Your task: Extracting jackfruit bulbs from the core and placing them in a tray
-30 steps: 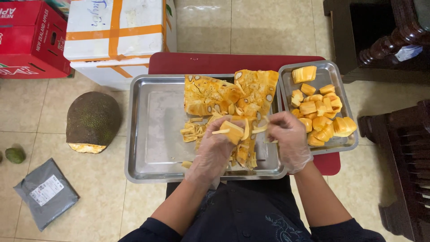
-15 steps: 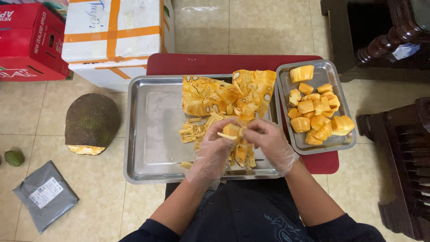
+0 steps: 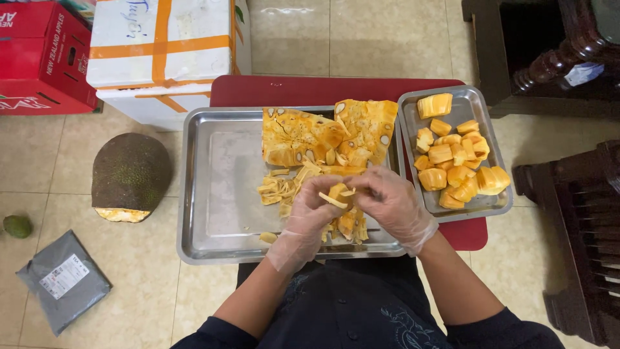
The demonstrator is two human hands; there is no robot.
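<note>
You are sitting in a home, on a tiled floor, not at a counter. Dark carved wooden furniture stands to the right of the low red table in front of you. Beyond the table's far left corner sit a taped white foam box and a red fruit carton. Left of the table, half a jackfruit and a grey mailer bag lie on the floor.

floor: beige tiles | furniture: dark carved wood at right | light: even, indoor
</note>
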